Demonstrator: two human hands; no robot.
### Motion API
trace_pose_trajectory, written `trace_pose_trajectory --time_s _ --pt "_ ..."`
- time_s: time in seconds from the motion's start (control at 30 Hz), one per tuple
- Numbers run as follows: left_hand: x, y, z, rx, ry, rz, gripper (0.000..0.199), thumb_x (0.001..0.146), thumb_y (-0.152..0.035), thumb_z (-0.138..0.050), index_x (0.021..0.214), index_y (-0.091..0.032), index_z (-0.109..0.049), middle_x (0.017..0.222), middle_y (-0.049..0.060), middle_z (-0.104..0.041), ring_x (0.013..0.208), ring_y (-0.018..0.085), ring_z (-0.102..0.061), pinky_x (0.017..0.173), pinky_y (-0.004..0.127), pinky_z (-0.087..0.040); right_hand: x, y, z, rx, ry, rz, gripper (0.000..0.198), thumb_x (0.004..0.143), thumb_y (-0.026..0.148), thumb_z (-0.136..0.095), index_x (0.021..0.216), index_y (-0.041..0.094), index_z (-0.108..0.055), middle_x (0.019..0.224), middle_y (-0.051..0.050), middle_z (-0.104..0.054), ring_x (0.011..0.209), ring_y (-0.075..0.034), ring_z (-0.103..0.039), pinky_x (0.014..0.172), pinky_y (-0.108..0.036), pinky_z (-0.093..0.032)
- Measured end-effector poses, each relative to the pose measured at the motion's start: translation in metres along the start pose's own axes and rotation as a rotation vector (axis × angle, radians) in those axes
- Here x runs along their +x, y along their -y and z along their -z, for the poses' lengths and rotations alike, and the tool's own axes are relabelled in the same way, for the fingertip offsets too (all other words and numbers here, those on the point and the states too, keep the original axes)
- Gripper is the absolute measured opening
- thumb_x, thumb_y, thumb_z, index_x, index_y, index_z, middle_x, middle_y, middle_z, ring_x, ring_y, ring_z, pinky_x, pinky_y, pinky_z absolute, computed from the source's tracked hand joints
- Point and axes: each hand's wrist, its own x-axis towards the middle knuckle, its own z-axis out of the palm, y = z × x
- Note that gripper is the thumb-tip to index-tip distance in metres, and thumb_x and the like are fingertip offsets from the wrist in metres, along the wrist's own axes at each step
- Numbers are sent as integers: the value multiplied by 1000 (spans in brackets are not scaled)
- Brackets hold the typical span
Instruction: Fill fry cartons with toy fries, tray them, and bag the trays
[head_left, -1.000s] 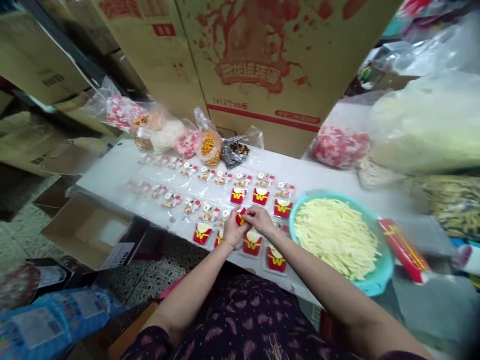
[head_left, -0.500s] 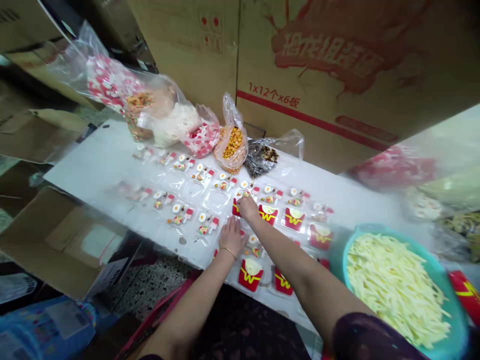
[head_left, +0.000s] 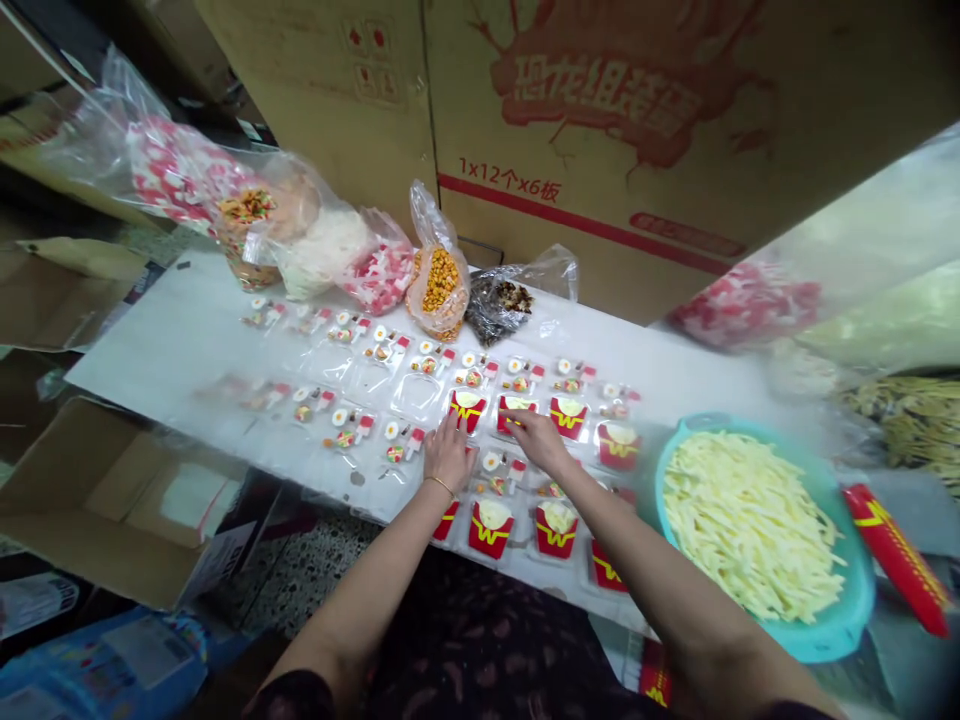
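My left hand (head_left: 448, 456) lies with fingers stretched out at the lower edge of a red fries box (head_left: 466, 412) with a yellow mark, seated in a clear plastic tray. To its right, my right hand (head_left: 538, 442) reaches over a second red fries box (head_left: 517, 405), its fingertips at the box's front. Nothing shows between these fingers, which look slightly apart. Pale tops show in the boxes. Further filled boxes sit to the right (head_left: 568, 418) and in the nearer row (head_left: 491, 530). Small toy food pieces (head_left: 474, 375) lie in the trays' other compartments.
A turquoise basin (head_left: 664, 480) of pale fry-shaped strips (head_left: 750, 520) stands at the right, beside a loose red box (head_left: 896, 555). Along the back are bags of yellow pieces (head_left: 439, 285), dark pieces (head_left: 499, 305) and pink-white pieces (head_left: 379, 275). An open carton (head_left: 112, 500) stands left.
My right hand has moved from the left fries box to the box right of it. My left hand has shifted up to the left box's lower edge. The camera view has turned slightly right.
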Motion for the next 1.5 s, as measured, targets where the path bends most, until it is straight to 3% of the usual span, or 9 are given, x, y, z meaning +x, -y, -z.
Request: trace_pose_trajectory --time_s 0.27,0.37,0.47,0.57,0.8,1.0,1.13,1.27,1.5 --pt "37 -7 0 53 73 -106 37 77 -32 -46 112 -21 -52 126 11 -49 117 27 -42 94 52 -30 -173 -56 78 165 -292 -219 23 78 34 -50 91 25 -67 93 -3 -69 86 -19 -63 78 -33 -49" --pt "43 -16 7 79 63 -164 31 74 -31 -46 99 -16 -58 110 16 -57 106 33 -49 82 59 -34 -236 -90 118 132 -548 -400 25 75 36 -51 88 21 -68 90 -5 -69 85 -20 -63 78 -33 -48" --pt "50 -51 7 120 -105 -117 35 75 -41 -42 101 -22 -56 108 10 -57 101 34 -51 77 57 -39 -298 -137 167 22 -968 -676 34 74 38 -49 91 16 -67 91 -10 -68 82 -21 -62 75 -34 -47" --pt "42 -123 3 -15 -198 -243 38 74 -43 -43 106 -24 -54 115 7 -53 104 36 -48 83 56 -36 -339 -189 211 -90 -1214 -942 36 71 37 -47 85 11 -67 87 -14 -67 78 -23 -61 71 -35 -45" --pt "-6 -329 -20 -149 -36 -743 38 76 -35 -50 111 -21 -55 119 9 -53 108 27 -47 91 45 -35 -325 -271 234 263 -1048 -981 21 59 34 -60 52 15 -61 48 -4 -59 50 -16 -54 50 -26 -41" --pt "-30 -443 -41 -56 110 -995 73 68 -35 -63 132 -21 -31 138 10 -34 127 27 -26 102 45 -21 -329 -254 211 317 -968 -780 19 65 32 -56 61 16 -65 62 -2 -65 58 -15 -56 56 -25 -42" --pt "-20 -483 -54 63 181 -1023 89 58 -39 -71 134 -26 -26 135 11 -37 124 33 -28 102 56 -10 -341 -230 207 140 -920 -630 20 70 28 -50 59 19 -64 71 -4 -64 67 -15 -56 65 -26 -42" --pt "2 -499 -57 126 217 -1018 88 56 -44 -71 132 -26 -31 125 12 -45 114 34 -38 100 58 -13 -371 -233 220 146 -1026 -721 23 70 30 -49 55 19 -63 67 -3 -63 65 -14 -55 62 -25 -41" --pt "-8 -510 -42 71 245 -1132 110 46 -46 -76 136 -19 -20 142 16 -19 129 37 -13 103 54 -9 -396 -225 231 241 -1046 -708 21 68 32 -52 57 19 -64 67 -3 -64 62 -14 -55 59 -25 -41"
